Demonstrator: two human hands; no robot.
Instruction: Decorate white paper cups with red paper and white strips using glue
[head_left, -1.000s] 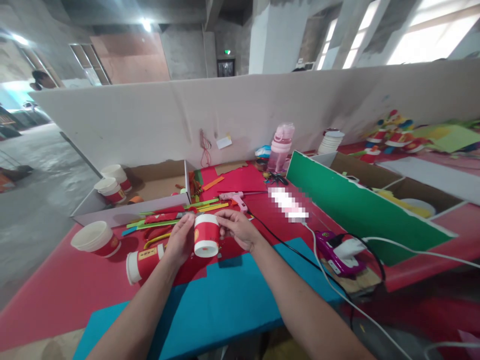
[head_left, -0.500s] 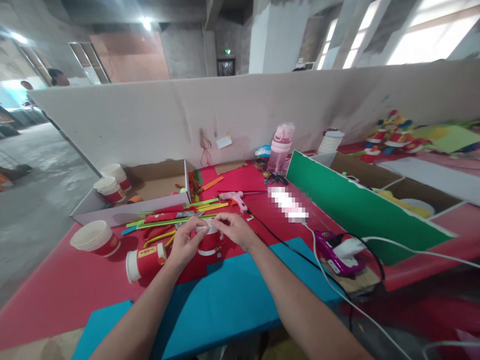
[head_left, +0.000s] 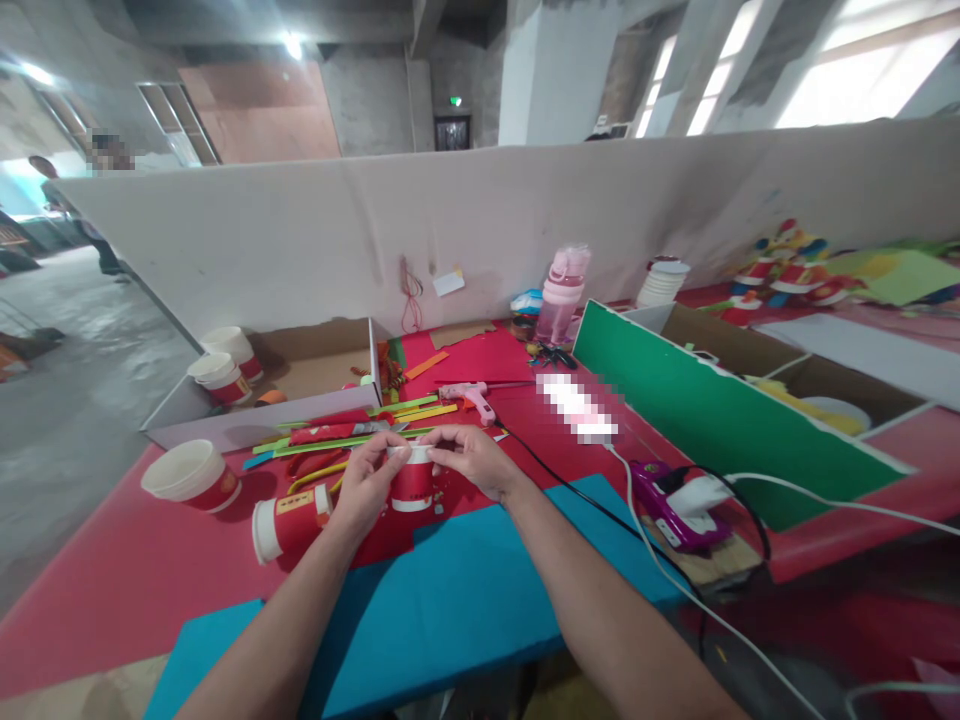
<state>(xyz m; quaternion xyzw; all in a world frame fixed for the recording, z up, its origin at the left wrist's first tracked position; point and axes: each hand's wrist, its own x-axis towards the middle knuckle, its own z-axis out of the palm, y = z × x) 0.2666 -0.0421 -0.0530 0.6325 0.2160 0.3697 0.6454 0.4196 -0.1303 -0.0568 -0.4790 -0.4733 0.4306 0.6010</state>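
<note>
A red paper cup with white bands at its top and bottom stands on the red table covering. My left hand pinches the left side of its upper edge between thumb and fingers. On the right side of that edge, my right hand has its thumb and fingers closed. Fingers partly hide the top of the cup. Small bits lie by its base. Left of my hands, a second red paper cup rests on its side, and yellow-handled pliers lie behind it.
A pink glue gun lies behind my hands, beside several coloured strips. Stacked cups and a cardboard box are at left. At right stand a green-sided box and a purple power strip with trailing cables.
The cup has shifted slightly left, and more of its red front shows. My fingertips have moved to opposite sides of its upper edge. In the background at left, a person has moved.
</note>
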